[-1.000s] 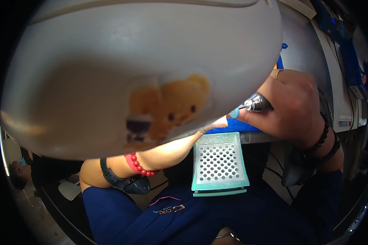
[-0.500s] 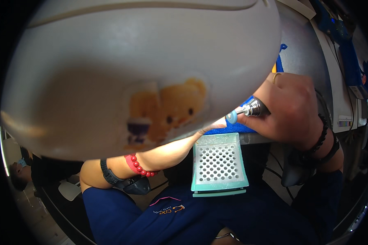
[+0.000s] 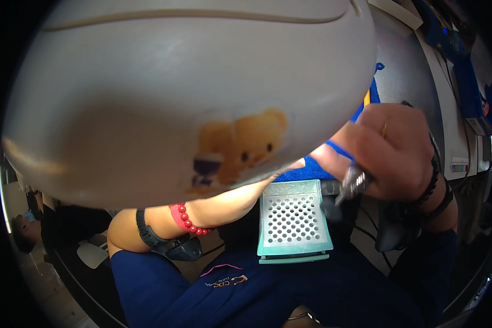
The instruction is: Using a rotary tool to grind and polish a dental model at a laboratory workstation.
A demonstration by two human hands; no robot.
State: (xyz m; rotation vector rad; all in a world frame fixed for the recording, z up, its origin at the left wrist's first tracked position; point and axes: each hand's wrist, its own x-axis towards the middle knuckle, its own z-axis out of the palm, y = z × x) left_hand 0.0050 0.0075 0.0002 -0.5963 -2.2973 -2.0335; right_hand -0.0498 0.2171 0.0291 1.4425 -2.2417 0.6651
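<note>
Fingers [image 3: 333,160] of the right hand [image 3: 396,148] were closed around a handpiece [image 3: 355,179], dark with a shiny metal nose, slanted with its tip down and to the left. Tip and nearby fingers were blurred, so couldn't make out the fitted bit. Handpiece sat right of a turquoise-framed tray [image 3: 263,221], tip near the frame's right edge; contact or gap, couldn't tell. Tray had a pale perforated plate [image 3: 292,220] and stuck out from the tabletop [image 3: 402,63] toward the person's lap. Left hand [image 3: 246,198] reached in above the tray, mostly hidden under a big pale housing [image 3: 147,65] carrying 1 bear sticker [image 3: 257,139]. Couldn't tell whether its fingers were spread or gripping anything. Blue cloth [image 3: 310,171] lay just behind the tray, close to both hands. Left wrist wore red beads [image 3: 187,220], with a dark band [image 3: 145,232] further up the forearm. Right side had 1 gold ring [image 3: 384,130] plus dark bracelets [image 3: 435,170]. Blue box [image 3: 475,87] stood at far right. Navy clothing [image 3: 202,287] filled the lower edge. At far left, 1 other person [image 3: 30,228] in a face mask showed, well apart from the work.
</note>
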